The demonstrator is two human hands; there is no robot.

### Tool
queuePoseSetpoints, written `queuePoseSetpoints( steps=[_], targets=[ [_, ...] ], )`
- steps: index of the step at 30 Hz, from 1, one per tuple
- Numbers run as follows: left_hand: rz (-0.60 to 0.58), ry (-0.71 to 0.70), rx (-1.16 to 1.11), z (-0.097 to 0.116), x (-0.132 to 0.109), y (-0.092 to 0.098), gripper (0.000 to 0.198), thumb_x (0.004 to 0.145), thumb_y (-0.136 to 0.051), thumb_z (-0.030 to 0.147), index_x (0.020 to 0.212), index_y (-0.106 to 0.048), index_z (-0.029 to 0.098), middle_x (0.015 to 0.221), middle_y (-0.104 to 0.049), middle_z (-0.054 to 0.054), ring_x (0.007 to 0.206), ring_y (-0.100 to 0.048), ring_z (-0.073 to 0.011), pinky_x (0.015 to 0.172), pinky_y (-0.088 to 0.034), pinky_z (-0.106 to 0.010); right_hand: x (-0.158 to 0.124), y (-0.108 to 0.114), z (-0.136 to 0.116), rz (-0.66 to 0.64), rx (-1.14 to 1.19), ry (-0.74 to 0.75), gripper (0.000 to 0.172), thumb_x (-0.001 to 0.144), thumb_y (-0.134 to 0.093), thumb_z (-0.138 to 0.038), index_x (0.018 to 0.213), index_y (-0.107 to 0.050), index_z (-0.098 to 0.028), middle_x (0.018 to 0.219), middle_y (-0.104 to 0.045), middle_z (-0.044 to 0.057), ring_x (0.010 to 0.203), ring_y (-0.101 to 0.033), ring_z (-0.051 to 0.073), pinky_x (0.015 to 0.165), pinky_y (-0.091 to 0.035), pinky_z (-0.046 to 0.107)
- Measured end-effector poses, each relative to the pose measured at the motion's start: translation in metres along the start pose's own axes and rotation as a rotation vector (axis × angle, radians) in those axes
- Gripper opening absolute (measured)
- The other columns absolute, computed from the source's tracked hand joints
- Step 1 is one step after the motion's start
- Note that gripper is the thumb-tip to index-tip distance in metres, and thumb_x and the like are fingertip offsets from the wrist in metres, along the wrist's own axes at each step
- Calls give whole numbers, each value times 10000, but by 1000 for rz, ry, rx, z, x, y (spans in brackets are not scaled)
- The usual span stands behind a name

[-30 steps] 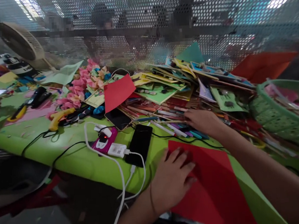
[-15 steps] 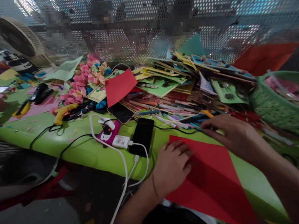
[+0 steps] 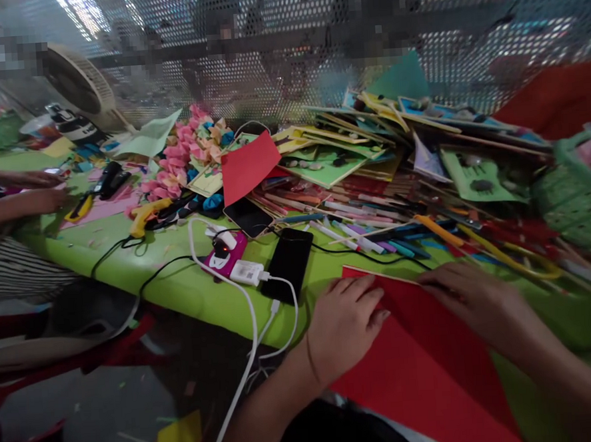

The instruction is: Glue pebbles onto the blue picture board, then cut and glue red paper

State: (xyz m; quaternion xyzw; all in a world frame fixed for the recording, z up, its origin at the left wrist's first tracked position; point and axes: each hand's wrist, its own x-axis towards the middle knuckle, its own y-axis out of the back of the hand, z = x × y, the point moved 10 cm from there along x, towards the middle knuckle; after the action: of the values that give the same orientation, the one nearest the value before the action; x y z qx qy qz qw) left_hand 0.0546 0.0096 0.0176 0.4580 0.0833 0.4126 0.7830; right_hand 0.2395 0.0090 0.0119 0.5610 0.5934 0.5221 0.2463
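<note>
A sheet of red paper (image 3: 418, 347) lies slanted over the edge of the green table and toward my lap. My left hand (image 3: 344, 325) rests on the paper's upper left part, fingers laid over it. Along the top edge of the sheet runs a thin pale stick (image 3: 391, 275). My right hand (image 3: 481, 303) is at the stick's right end, thumb and fingers close together there; the fingertips are partly hidden in shadow. Just beyond the hands lie several coloured pens (image 3: 349, 238) and a yellow-handled tool (image 3: 517, 251).
A black phone (image 3: 290, 261) lies beside a purple power strip (image 3: 222, 252) with white cables. Decorated cards (image 3: 322, 169), pink paper flowers (image 3: 172, 165) and a green basket (image 3: 569, 197) stand behind. A glue gun (image 3: 148, 217) lies left. Another person's hands (image 3: 43, 190) are at far left.
My right hand has come down from the pens to the red paper's top edge, where the thin stick now lies. My left hand stays on the paper. The view has shifted slightly.
</note>
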Motion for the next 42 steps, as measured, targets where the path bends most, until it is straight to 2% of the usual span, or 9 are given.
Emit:
queuePoseSetpoints(
  steps=[6,12,14,19,21,23,31,35,42],
  targets=[
    [-63,3,138,-1,0,-6,471,1016,-557,382,1434,-566,164,1597,-491,-58,1320,-553,-288,1076,-471,-460,-3,-2,-1,8,-30,17,240,1015,-502,-345,986,-721,-250,959,-738,73,870,-705,268,774,-544,421],
    [-121,-4,224,-2,4,-14,528,1020,-549,402,1474,-519,135,1573,-518,-93,1337,-529,-295,1078,-455,-470,-1,4,-6,16,-45,0,279,1019,-490,-338,989,-745,-226,958,-751,80,872,-708,261,774,-540,407],
    [-123,0,251,-2,4,-14,518,1024,-542,387,1473,-518,131,1569,-523,-96,1319,-538,-297,1072,-457,-476,-3,16,-2,48,-2,-48,271,1017,-499,-345,1046,-745,-235,1009,-760,79,933,-714,260,825,-548,408],
    [-125,-10,319,-1,5,-14,481,1030,-531,360,1462,-535,149,1565,-529,-92,1288,-556,-295,1060,-464,-489,-21,70,24,303,-26,-281,229,1014,-535,-358,1086,-729,-261,1028,-756,78,953,-710,261,871,-542,412],
    [-124,-8,349,-1,5,-14,481,1036,-517,362,1472,-531,157,1564,-530,-92,1284,-558,-288,1057,-469,-478,-26,83,28,367,-23,-302,191,1000,-568,-355,1060,-727,-268,1004,-758,65,923,-713,261,847,-542,409],
    [-122,-1,376,-2,6,-13,487,1041,-506,365,1481,-526,159,1555,-539,-97,1281,-561,-279,1053,-474,-467,-28,86,30,382,-14,-291,163,982,-595,-348,1026,-731,-268,975,-761,51,902,-717,258,825,-542,401],
    [-107,-11,410,-1,6,-13,501,1036,-510,367,1498,-517,173,1518,-576,-111,1275,-570,-277,1044,-487,-456,-16,49,22,110,89,-212,165,946,-579,-264,930,-740,-231,930,-766,53,876,-714,230,788,-528,364],
    [-118,-8,401,-2,6,-14,497,1037,-511,358,1496,-517,168,1534,-560,-106,1270,-569,-276,1056,-480,-457,-15,29,18,-13,56,-186,183,932,-551,-212,901,-730,-230,924,-738,57,899,-685,236,780,-509,360],
    [-134,9,392,-3,5,-15,490,1038,-508,356,1489,-512,164,1584,-509,-70,1292,-545,-279,1070,-473,-485,-16,19,22,-25,35,-188,205,906,-522,-174,872,-712,-242,918,-722,58,905,-665,247,777,-493,367]
  ],
)
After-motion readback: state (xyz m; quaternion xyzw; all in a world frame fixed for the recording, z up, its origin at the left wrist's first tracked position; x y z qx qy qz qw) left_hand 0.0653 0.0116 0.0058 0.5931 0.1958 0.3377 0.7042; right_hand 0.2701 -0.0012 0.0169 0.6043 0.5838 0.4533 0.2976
